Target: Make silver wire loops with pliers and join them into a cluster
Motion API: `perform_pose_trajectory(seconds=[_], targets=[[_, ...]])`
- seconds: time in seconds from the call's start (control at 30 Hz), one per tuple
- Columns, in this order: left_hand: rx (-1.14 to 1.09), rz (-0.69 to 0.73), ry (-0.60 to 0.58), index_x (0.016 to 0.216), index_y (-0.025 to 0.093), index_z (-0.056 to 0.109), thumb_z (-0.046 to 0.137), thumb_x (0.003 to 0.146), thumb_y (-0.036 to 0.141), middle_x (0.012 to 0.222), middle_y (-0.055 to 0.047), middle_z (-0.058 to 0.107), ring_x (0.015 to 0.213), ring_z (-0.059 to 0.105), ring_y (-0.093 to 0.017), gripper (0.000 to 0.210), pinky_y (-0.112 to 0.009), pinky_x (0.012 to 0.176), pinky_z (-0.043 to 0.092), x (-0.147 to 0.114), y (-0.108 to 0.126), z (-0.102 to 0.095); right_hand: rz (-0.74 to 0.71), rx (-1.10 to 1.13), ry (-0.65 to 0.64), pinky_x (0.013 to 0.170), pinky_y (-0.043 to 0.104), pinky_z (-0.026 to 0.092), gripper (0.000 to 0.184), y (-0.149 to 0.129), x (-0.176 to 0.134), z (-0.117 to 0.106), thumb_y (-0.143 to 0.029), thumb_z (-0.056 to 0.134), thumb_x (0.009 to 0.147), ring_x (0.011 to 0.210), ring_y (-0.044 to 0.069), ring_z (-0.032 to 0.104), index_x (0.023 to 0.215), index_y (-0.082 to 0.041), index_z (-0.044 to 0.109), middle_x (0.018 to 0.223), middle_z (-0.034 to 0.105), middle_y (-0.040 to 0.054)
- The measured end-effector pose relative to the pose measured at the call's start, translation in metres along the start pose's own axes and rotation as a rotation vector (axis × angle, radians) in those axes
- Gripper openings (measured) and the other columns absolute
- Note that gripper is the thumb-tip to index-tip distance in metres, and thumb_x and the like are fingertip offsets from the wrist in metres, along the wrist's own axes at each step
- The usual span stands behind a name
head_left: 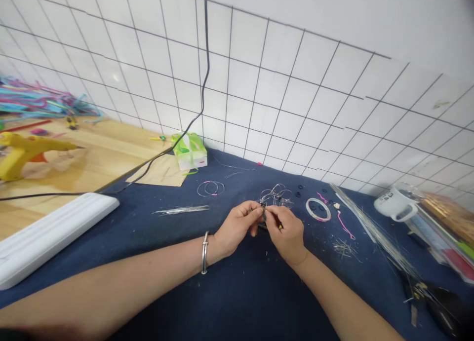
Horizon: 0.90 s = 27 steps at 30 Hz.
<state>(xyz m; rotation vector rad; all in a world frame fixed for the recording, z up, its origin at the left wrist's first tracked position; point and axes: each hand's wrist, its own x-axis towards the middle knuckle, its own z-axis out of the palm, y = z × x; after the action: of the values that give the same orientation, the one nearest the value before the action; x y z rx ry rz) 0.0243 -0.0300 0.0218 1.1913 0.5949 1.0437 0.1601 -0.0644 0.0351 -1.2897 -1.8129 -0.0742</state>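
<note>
My left hand point(239, 225), with a silver bangle on its wrist, is closed in a pinch. Its fingertips meet those of my right hand point(289, 232), which is also pinched closed. Whatever small thing lies between them is mostly hidden by the fingers. Just beyond the fingertips is a cluster of looped thin wire point(279, 195) with dark bits in it; I cannot tell whether the fingers touch it. A bit of yellow shows under my right fingers. Left of the hands lie a bundle of straight wires point(183, 210) and wire rings with pink marks point(211, 188).
Right of the hands are a white coil point(317, 209), small black rings point(299, 187), wire offcuts point(344, 248), long wires point(374, 232), black-handled pliers point(440, 301) and a white mug point(396, 203). At left are a white power strip point(55, 237), a yellow glue gun point(25, 151) and a tissue pack point(189, 152).
</note>
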Motion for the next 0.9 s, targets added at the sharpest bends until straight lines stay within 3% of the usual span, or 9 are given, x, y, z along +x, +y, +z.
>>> perform_pose_trajectory(seconds=[0.13,0.3,0.57,0.9], targets=[[0.033,0.001,-0.011,0.083,0.016,0.051,0.052,0.082,0.034,0.059,0.006,0.047,0.043,0.039,-0.004,0.018,-0.018,0.046,0.03,-0.001,0.001,0.001,0.087,0.02,0.015,0.069,0.025,0.047,0.016,-0.001,0.0,0.0,-0.023,0.048,0.082,0.069,0.014,0.06,0.089,-0.021,0.063,0.078,0.065,0.0028],[0.057,0.006,-0.037,0.083,0.016,0.051,0.051,0.082,0.034,0.066,0.004,0.049,0.043,0.038,-0.003,0.018,-0.019,0.045,0.029,-0.002,0.001,0.002,0.214,0.073,0.019,0.068,0.025,0.047,0.02,-0.004,0.004,-0.003,-0.025,0.047,0.083,0.07,0.014,0.061,0.094,-0.022,0.062,0.082,0.067,0.0019],[0.053,0.026,-0.045,0.086,0.016,0.052,0.05,0.083,0.032,0.063,0.005,0.048,0.044,0.038,-0.004,0.017,-0.019,0.046,0.03,-0.002,0.001,0.002,0.213,0.094,-0.019,0.068,0.025,0.046,0.017,-0.009,0.004,-0.004,-0.024,0.049,0.08,0.069,0.014,0.061,0.087,-0.022,0.065,0.077,0.067,0.0009],[0.11,0.031,-0.07,0.083,0.016,0.052,0.049,0.083,0.03,0.066,0.004,0.047,0.047,0.04,-0.005,0.014,-0.019,0.047,0.031,-0.002,0.002,0.001,0.33,0.253,-0.085,0.058,0.021,0.046,0.016,-0.012,0.01,-0.008,-0.025,0.047,0.081,0.059,0.012,0.058,0.078,-0.019,0.062,0.067,0.063,-0.0001]])
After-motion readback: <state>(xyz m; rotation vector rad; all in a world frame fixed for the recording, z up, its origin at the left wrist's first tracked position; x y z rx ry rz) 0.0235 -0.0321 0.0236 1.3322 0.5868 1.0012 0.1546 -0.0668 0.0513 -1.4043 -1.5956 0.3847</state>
